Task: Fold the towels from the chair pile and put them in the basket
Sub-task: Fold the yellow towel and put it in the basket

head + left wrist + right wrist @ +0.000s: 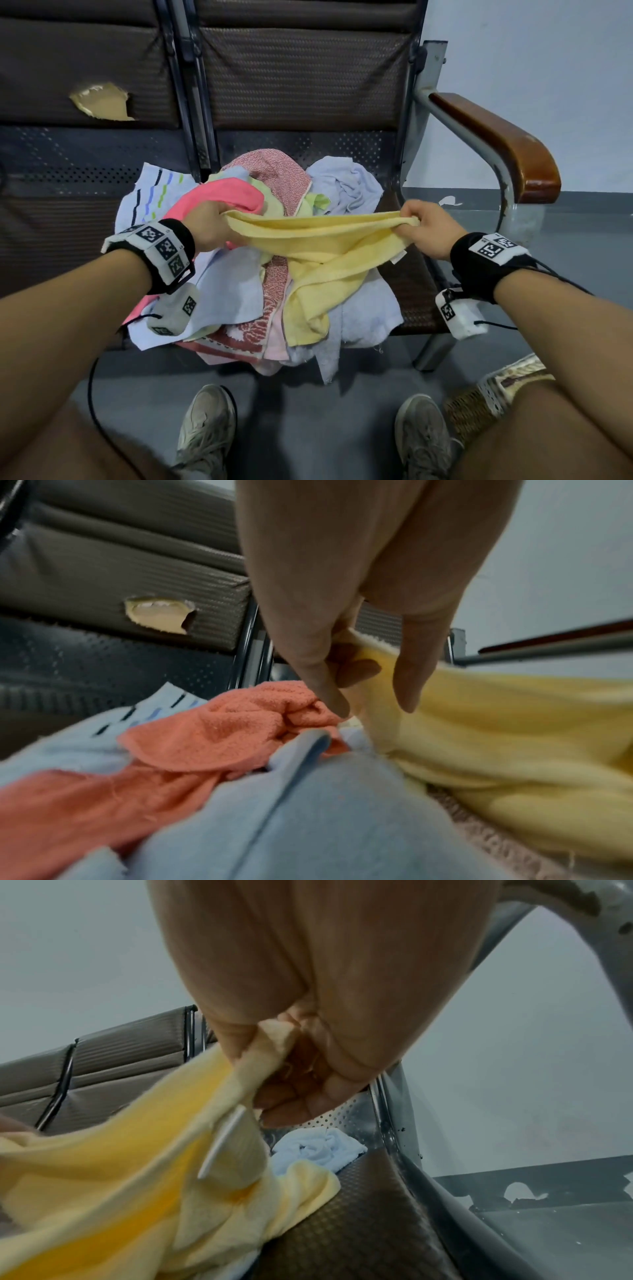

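Note:
A yellow towel hangs stretched between my two hands above the chair pile. My left hand grips its left end, and in the left wrist view my left hand curls its fingers round the yellow towel. My right hand pinches the right end; the right wrist view shows my right hand bunching the yellow towel. The towel's lower part still droops onto the pile. A wicker basket stands on the floor at lower right, partly hidden by my right arm.
The pile holds a pink towel, a striped white towel, a red patterned towel and pale blue towels. A wooden armrest is at the right. My shoes are on the grey floor.

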Demonstrator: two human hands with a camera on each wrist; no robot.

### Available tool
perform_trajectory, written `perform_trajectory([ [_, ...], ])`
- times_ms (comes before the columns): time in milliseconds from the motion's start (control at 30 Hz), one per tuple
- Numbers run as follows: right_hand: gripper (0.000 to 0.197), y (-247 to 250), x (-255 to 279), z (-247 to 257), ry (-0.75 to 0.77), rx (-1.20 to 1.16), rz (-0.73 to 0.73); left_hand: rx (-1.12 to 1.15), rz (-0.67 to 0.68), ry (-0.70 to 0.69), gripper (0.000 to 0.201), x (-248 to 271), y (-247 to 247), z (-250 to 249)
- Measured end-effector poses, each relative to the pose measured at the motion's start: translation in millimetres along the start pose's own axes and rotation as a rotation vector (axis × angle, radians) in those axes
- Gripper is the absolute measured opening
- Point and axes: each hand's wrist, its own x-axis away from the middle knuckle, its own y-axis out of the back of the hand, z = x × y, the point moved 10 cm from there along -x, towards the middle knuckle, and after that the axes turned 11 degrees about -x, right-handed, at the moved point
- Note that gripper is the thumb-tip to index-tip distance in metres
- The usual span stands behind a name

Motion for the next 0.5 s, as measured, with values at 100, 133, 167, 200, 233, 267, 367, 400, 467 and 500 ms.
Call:
perform_trajectory([
  [100,0.031,8.9,2.1,1.9,0.002,0.018,0.014,-0.106,-0.154,0.065,0.010,-2.6,18.1,13.0],
  [133,0.036,9.8,2.5,3.5,0.002,0.075,0.036,-0.087,-0.222,0.085,0.015,-3.0,25.9,15.6],
  [167,0.032,10.2,3.0,7.0,0.014,0.140,0.050,-0.080,-0.281,0.086,0.020,-4.2,33.3,15.6],
  [200,0.027,10.3,4.8,12.0,0.022,0.193,0.052,-0.083,-0.328,0.069,0.021,-5.5,39.1,12.6],
  [233,0.025,13.3,5.6,16.7,0.025,0.226,0.025,-0.080,-0.362,0.048,0.020,-6.3,43.9,8.3],
  [267,0.025,18.3,6.5,21.9,0.017,0.233,-0.023,-0.057,-0.386,0.030,0.019,-5.8,47.7,2.5],
  [367,0.028,35.5,7.1,46.9,0.044,0.139,-0.174,0.136,-0.439,0.010,0.026,-7.2,58.9,-13.0],
  [400,0.029,41.8,6.1,55.9,0.053,0.078,-0.206,0.223,-0.452,0.023,0.030,-6.8,63.4,-19.1],
  [467,0.031,53.8,4.2,73.0,0.066,-0.058,-0.242,0.333,-0.481,0.057,0.043,-5.0,76.5,-33.0],
  [500,0.028,60.6,3.0,82.1,0.071,-0.121,-0.253,0.347,-0.501,0.063,0.049,-3.0,86.0,-41.4],
])
